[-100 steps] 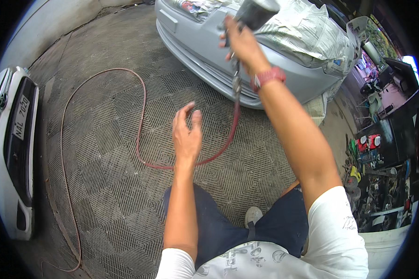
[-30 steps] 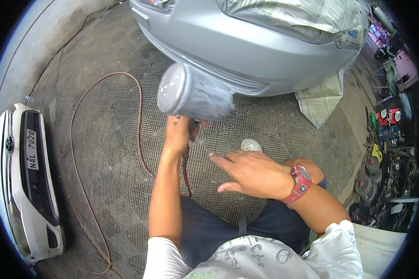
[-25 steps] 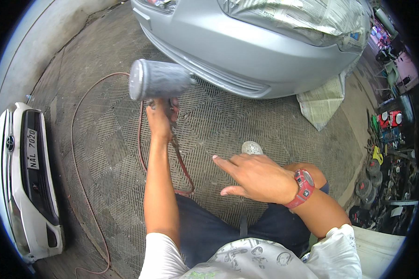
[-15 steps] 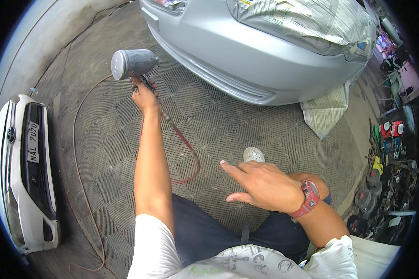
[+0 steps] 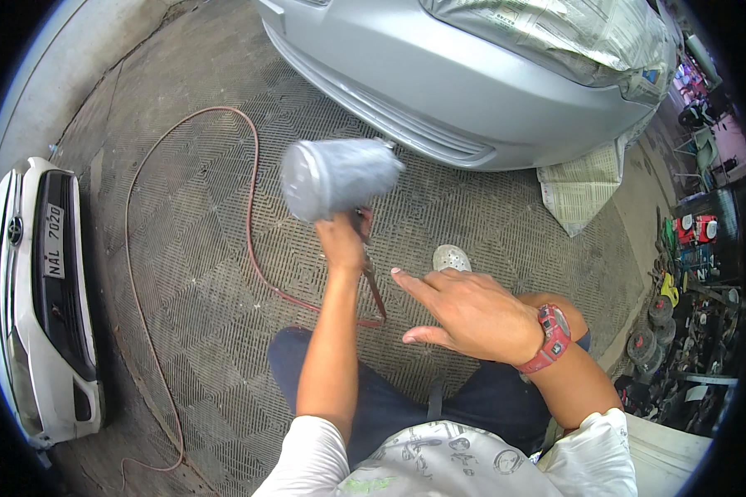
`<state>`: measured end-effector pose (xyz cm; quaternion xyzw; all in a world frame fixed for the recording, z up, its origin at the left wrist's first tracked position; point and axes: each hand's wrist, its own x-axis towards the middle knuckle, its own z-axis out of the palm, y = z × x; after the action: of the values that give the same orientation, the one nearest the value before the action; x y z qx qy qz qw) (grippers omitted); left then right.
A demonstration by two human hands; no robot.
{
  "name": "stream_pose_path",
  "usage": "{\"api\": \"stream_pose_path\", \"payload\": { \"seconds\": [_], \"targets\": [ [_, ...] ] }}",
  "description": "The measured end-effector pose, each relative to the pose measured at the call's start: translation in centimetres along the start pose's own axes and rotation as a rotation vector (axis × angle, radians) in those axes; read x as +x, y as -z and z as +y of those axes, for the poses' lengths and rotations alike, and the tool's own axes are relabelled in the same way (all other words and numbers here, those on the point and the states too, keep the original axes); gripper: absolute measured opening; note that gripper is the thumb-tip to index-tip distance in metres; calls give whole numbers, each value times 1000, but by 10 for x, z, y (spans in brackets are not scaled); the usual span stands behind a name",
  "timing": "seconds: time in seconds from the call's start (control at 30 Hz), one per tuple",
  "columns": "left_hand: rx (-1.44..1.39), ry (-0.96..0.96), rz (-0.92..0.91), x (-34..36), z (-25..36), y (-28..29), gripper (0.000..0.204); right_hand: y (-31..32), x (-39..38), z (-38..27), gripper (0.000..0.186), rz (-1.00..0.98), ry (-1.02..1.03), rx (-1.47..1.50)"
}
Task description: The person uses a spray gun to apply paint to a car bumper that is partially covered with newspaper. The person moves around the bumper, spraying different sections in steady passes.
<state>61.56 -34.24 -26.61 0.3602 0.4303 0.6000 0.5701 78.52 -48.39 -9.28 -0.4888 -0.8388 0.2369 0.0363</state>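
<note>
My left hand [image 5: 340, 242] grips the handle of a spray gun [image 5: 341, 176] with a grey cup, its lid facing left. The gun is blurred by motion and sits below a silver car bumper [image 5: 439, 103], apart from it. A red air hose [image 5: 252, 174] hangs from the gun and loops over the floor. My right hand [image 5: 477, 313] hovers over my bent leg with index finger and thumb stretched out; its other fingers are partly hidden. It holds nothing that I can see. A red wristwatch [image 5: 551, 338] is on that wrist.
Newspaper and plastic masking [image 5: 555, 37] cover the car above the bumper; a newspaper sheet [image 5: 584, 190] hangs at its right end. A white car front [image 5: 58, 306] stands at left. Tools and discs [image 5: 659, 340] clutter the right side. My light clog [image 5: 451, 258] rests on the ribbed floor.
My left hand has swung the spray gun right and nearer to me, away from the far left. The hose loop has shifted with it. My right hand stays almost in place.
</note>
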Motion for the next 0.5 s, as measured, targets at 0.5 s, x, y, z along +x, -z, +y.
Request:
{"api": "stream_pose_path", "payload": {
  "seconds": [0.5],
  "targets": [
    [-68,-13,-108,35,-33,8,47,5,0,-4,83,-31,5,17]
  ]
}}
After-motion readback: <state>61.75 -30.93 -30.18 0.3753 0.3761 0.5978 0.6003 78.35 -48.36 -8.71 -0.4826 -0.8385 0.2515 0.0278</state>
